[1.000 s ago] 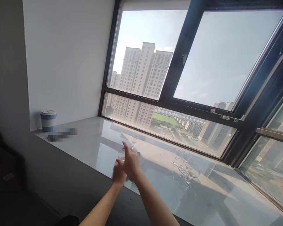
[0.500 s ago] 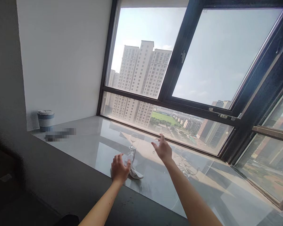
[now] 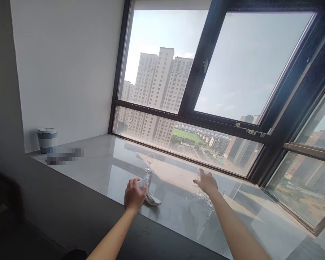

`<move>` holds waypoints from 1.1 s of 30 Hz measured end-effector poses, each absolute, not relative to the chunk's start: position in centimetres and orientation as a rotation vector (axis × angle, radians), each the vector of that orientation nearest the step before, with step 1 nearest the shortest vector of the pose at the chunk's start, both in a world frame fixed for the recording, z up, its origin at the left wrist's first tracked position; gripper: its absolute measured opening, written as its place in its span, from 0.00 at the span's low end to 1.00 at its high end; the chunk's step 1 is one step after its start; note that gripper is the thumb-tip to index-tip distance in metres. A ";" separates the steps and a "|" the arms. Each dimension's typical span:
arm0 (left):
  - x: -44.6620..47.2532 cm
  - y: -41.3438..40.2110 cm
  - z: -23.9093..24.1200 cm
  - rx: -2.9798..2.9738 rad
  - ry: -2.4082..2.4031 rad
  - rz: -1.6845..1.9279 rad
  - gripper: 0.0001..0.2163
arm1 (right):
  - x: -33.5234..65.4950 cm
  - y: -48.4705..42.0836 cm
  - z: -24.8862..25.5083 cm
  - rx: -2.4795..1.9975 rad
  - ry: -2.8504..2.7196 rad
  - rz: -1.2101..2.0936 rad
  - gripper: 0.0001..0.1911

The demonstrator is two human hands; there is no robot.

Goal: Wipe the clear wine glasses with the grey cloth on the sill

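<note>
My left hand (image 3: 135, 195) rests near the front edge of the sill, its fingers curled round a white cloth (image 3: 153, 198). The cloth's loose end trails to the right on the surface. Just beyond it a clear stemmed glass (image 3: 150, 160) stands upright. Farther right, my right hand (image 3: 208, 183) is over several clear stemmed glasses (image 3: 209, 205), thumb and fingers apart in a curve. Its wrist and forearm cover part of that group. Whether the fingertips touch a glass I cannot tell.
The glossy sill (image 3: 97, 162) runs below a dark-framed window (image 3: 188, 115). At the far left stands a lidded blue-and-white cup (image 3: 47, 141), with a blurred object (image 3: 65, 156) beside it. The sill's front edge drops away toward me.
My right hand has moved right and lower, from above the middle of the sill to the group of glasses. My left hand stays on the cloth. The view has shifted slightly.
</note>
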State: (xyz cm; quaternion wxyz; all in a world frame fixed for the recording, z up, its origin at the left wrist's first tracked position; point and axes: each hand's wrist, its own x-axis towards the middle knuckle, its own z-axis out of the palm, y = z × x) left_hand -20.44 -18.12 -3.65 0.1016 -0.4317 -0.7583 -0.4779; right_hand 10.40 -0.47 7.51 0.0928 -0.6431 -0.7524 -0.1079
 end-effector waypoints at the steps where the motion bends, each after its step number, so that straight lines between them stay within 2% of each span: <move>1: -20.5 -18.1 -3.7 -1.281 -2.239 -1.409 0.12 | 10.5 -0.3 7.6 -1.898 -2.244 -0.308 0.36; 8: -20.5 -18.2 -3.7 -1.312 -2.245 -1.406 0.12 | 11.1 1.0 7.9 -1.862 -2.331 -0.267 0.29; 13: -20.4 -18.2 -3.7 -1.312 -2.243 -1.425 0.11 | 11.0 1.5 7.9 -1.811 -2.387 -0.302 0.27; 23: -20.4 -18.2 -3.6 -1.310 -2.213 -1.414 0.09 | 10.0 0.9 7.5 -1.773 -2.344 -0.404 0.32; 27: -20.4 -18.3 -3.5 -1.321 -2.209 -1.426 0.08 | 7.3 -1.5 6.7 -1.451 -2.280 -0.475 0.27; 30: -20.4 -18.4 -3.4 -1.432 -2.249 -1.432 0.06 | 3.5 -4.2 5.4 -1.130 -2.309 -0.268 0.23; 33: -20.4 -18.6 -3.3 -1.607 -2.283 -1.435 0.11 | -1.0 -7.0 3.5 -0.965 -2.337 0.070 0.26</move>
